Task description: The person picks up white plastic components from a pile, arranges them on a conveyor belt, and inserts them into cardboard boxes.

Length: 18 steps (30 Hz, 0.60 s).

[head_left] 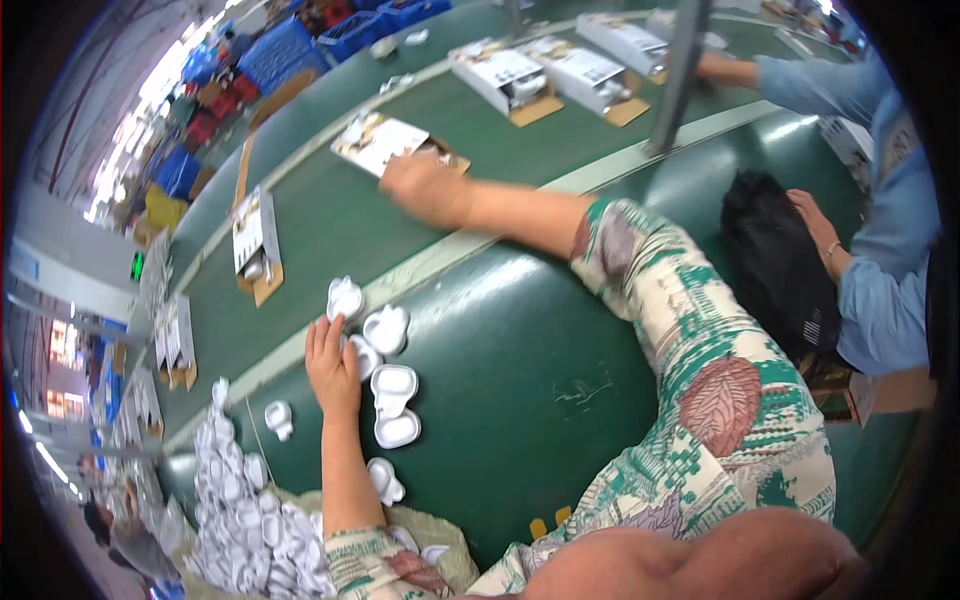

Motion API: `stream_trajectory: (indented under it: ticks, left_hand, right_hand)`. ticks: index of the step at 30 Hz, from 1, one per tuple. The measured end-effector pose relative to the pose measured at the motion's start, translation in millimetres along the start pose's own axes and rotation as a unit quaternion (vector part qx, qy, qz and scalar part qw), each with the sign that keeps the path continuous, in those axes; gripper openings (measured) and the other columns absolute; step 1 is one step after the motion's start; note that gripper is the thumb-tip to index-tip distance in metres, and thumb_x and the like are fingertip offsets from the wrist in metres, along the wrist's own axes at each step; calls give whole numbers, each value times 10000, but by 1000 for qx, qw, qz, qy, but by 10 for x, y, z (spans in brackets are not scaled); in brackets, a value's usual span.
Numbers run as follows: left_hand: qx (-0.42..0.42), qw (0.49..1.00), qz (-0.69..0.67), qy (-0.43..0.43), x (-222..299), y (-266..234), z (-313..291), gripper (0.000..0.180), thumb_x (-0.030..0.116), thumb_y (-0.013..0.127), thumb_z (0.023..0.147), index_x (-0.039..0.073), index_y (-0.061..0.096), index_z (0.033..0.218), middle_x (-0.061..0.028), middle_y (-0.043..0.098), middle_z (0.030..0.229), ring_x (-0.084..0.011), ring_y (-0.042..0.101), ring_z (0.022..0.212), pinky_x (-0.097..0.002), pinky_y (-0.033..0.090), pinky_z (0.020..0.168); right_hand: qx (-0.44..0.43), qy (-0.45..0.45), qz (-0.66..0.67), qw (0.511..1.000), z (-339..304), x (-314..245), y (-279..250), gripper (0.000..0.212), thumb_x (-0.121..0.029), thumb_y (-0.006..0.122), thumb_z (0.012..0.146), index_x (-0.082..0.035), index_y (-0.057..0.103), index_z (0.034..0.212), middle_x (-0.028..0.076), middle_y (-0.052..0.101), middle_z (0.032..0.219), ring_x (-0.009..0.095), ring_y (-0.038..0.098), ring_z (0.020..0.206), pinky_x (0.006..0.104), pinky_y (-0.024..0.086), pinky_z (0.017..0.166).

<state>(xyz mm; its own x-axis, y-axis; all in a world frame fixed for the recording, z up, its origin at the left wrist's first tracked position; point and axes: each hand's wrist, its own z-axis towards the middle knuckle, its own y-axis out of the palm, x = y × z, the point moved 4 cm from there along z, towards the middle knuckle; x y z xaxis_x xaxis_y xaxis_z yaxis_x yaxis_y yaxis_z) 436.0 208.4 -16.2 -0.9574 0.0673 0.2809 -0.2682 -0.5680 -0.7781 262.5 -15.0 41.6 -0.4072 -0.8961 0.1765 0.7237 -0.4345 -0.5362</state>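
Note:
My left hand (333,365) lies over the green tabletop with its fingers stretched out, nothing gripped. Its fingertips are beside a small white plastic two-lobed piece (345,298). More of these pieces lie to its right, among them a larger double-lobed one (396,405). My right arm reaches across to the green belt, where my right hand (430,188) is at the open end of a white printed carton (377,143). Motion smears that hand, so its fingers and anything in them cannot be made out.
A heap of white plastic pieces (255,540) fills the lower left, beside a sack. Further cartons (253,240) lie along the belt (310,230). A metal post (682,80) rises at upper right. At right, a co-worker in blue sleeves (880,300) is beside a black bag (775,260).

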Motion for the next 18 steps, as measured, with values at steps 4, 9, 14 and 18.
stream_trajectory:
  ticks: [4, 9, 14, 18]
  left_hand:
    - [-16, 1000, -4, 1, -27, 45, 5, 399, 152, 522, 820, 115, 546, 1216, -166, 509, 1257, -356, 405, 1219, -420, 311, 1021]
    - [-36, 999, -11, 12, -95, -3, 69, 407, 153, 510, 828, 122, 535, 1232, -145, 498, 1282, -345, 376, 1249, -399, 291, 1041]
    - [-69, 997, 25, 0, -164, 53, 112, 457, 209, 515, 855, 150, 458, 1304, -107, 433, 1352, -330, 308, 1302, -495, 215, 1056]
    - [-25, 989, 140, -35, -751, -261, -35, 472, 316, 471, 897, 179, 398, 1343, -73, 373, 1401, -308, 235, 1347, -626, 170, 1013]
  right_hand:
    - [-98, -95, 227, 964, -7, -866, -9, 236, -154, 526, 786, -95, 580, 1008, 90, 567, 1004, 262, 547, 975, 377, 474, 774]
    - [-148, -117, 208, 960, -16, -1108, 148, 140, -197, 553, 769, -95, 584, 860, 65, 575, 900, 248, 544, 927, 359, 470, 724]
    - [-85, -133, 167, 973, -24, -1185, 223, 110, -201, 569, 730, -95, 574, 759, 39, 557, 836, 219, 542, 869, 346, 460, 691]
    - [-79, -148, 107, 980, 17, -1285, 308, 69, -160, 549, 701, -100, 566, 731, 44, 551, 824, 214, 549, 862, 322, 465, 648]
